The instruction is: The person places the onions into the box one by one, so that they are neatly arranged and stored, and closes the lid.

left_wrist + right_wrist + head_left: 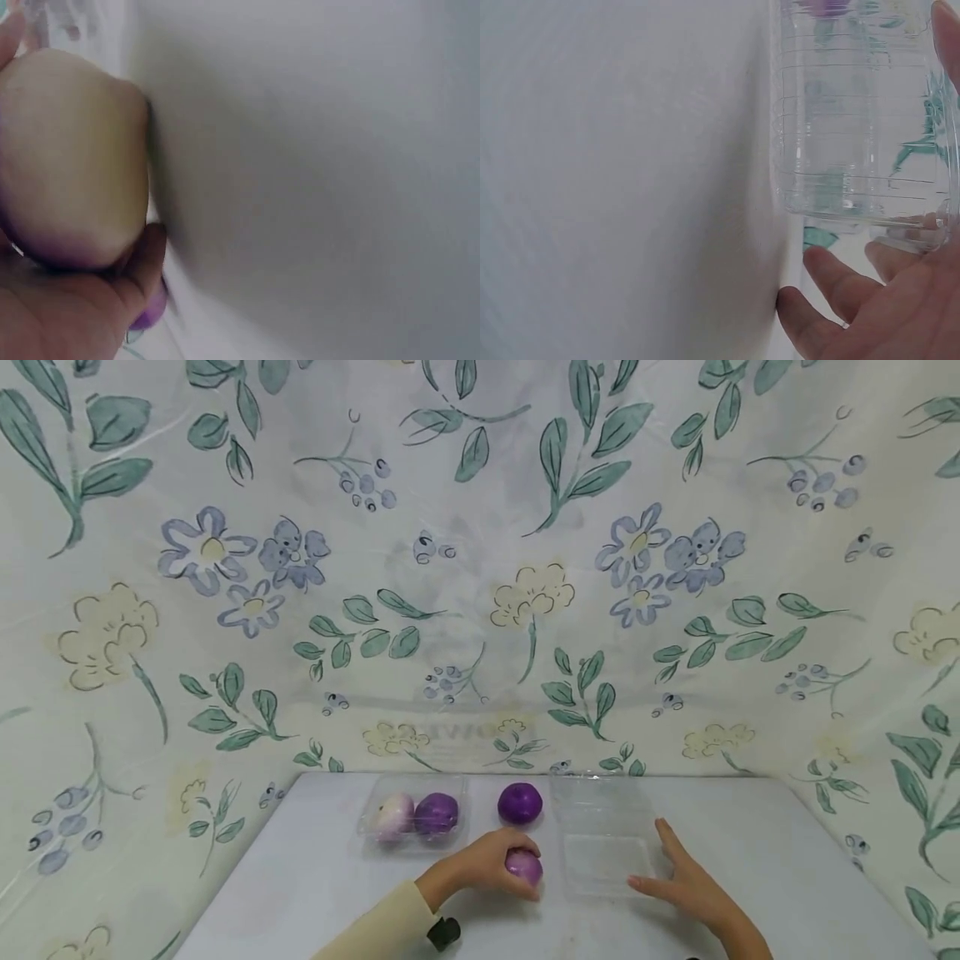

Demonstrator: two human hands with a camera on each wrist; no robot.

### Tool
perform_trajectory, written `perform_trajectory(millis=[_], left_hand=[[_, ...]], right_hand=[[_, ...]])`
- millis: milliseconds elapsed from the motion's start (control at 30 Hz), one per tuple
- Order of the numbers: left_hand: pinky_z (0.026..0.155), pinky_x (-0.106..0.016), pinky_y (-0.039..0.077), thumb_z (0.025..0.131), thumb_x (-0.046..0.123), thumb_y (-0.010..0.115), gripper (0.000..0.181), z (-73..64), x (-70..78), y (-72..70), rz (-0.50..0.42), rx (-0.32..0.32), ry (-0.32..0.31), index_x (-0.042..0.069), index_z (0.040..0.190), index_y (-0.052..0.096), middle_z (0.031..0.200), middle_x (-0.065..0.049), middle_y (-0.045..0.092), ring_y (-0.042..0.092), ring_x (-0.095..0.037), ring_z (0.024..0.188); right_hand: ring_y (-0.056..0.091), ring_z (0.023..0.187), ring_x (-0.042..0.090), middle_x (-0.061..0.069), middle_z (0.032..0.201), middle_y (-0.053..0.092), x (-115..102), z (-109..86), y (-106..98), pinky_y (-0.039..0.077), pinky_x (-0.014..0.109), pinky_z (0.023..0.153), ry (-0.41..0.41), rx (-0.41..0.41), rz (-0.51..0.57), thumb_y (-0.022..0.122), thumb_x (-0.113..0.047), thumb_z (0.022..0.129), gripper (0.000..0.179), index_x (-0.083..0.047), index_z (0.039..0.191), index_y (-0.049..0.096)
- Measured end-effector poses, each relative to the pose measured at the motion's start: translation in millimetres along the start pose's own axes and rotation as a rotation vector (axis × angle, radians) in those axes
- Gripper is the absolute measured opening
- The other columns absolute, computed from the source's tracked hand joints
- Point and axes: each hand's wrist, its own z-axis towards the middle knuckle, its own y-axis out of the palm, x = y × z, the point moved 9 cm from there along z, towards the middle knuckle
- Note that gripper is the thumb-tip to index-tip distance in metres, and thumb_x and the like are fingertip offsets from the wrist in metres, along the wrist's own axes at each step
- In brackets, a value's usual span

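Note:
My left hand [487, 864] grips a purple-and-white turnip [523, 866] at the front middle of the white table. Up close in the left wrist view, the turnip [75, 157] shows a pale yellowish side and a purple lower part, with my thumb and fingers around it. Just behind it sits a darker purple turnip [520, 803]. To the right lies a clear plastic clamshell box [607, 860] with its lid raised and nothing inside. My right hand [693, 889] is beside the box's right side, fingers spread; whether it touches the box I cannot tell.
Another clear plastic box [412, 783] stands at the back left, holding a whitish-pink turnip [395, 817] and a purple one [437, 814]. The white table [300, 877] ends at the back and sides against a hanging floral cloth [480, 652].

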Motion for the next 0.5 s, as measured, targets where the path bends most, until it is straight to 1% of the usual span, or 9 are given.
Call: perform_trajectory(millis=[67,133,233,300,400,500], left_hand=[[0.086,-0.021,0.049,0.068,0.032,0.089,0.05,1.1,0.9,1.3,-0.007,0.009,0.006,0.014,0.111,0.07,0.107,0.005,0.066,0.056,-0.001,0.096],[0.083,-0.021,0.049,0.067,0.033,0.089,0.048,1.9,1.7,-0.8,0.001,0.037,0.013,0.014,0.108,0.071,0.104,0.004,0.065,0.056,-0.002,0.094],[0.076,-0.022,0.05,0.066,0.034,0.088,0.046,2.2,1.6,-7.9,-0.002,0.084,0.0,0.014,0.105,0.071,0.1,0.002,0.061,0.056,-0.005,0.088],[0.075,-0.023,0.05,0.066,0.033,0.088,0.045,3.2,1.8,-12.9,-0.011,0.11,-0.002,0.014,0.104,0.071,0.099,0.001,0.06,0.055,-0.007,0.087],[0.075,-0.025,0.05,0.067,0.032,0.087,0.045,5.7,2.2,-16.7,-0.038,0.12,-0.003,0.013,0.105,0.071,0.099,0.001,0.058,0.055,-0.009,0.088],[0.076,-0.025,0.05,0.069,0.032,0.087,0.046,7.4,2.9,-17.9,-0.061,0.126,-0.001,0.012,0.108,0.071,0.102,-0.001,0.06,0.056,-0.01,0.09]], right_hand=[[0.003,0.147,0.054,0.029,0.162,-0.007,1,-0.2,-1,0.011,0.068,0.114,0.001,0.006,0.003,0.078,-0.045,0.081,0.121,-0.002,0.157,-0.005],[0.002,0.147,0.053,0.028,0.162,-0.007,1,-0.3,-1,0.01,0.068,0.115,0.002,0.009,0.013,0.079,-0.044,0.081,0.121,-0.002,0.158,-0.004],[0.003,0.147,0.053,0.028,0.163,-0.006,0,-0.6,0,0.011,0.068,0.115,0.0,0.008,0.029,0.079,-0.043,0.08,0.121,-0.003,0.158,-0.004],[0.003,0.147,0.053,0.027,0.163,-0.006,0,-0.7,0,0.011,0.067,0.115,-0.004,0.01,0.033,0.08,-0.043,0.08,0.121,-0.003,0.158,-0.003],[0.005,0.148,0.052,0.027,0.163,-0.004,-1,-1.7,-1,0.013,0.067,0.115,-0.006,0.015,0.023,0.08,-0.043,0.08,0.12,-0.002,0.158,-0.002],[0.008,0.147,0.051,0.028,0.163,-0.002,-2,-1.5,-4,0.015,0.066,0.115,-0.014,0.019,0.014,0.08,-0.042,0.08,0.118,-0.001,0.158,0.001]])
